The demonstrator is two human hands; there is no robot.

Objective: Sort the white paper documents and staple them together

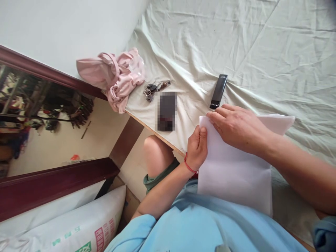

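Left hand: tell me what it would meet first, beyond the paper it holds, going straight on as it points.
Probably the right hand, whose fingers lie over the paper just ahead of the left hand; depth is unclear, so it might pass beneath.

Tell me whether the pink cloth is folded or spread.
Neither: the pink cloth is bunched up. Its fabric is twisted and overlapping in an uneven heap, with no neat creases or flat panel showing.

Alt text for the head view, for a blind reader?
A person's left hand holds white paper near its upper-left corner while the right hand lies across its upper part. Nearby on pale cloth are a slim black object, keys and pink fabric.
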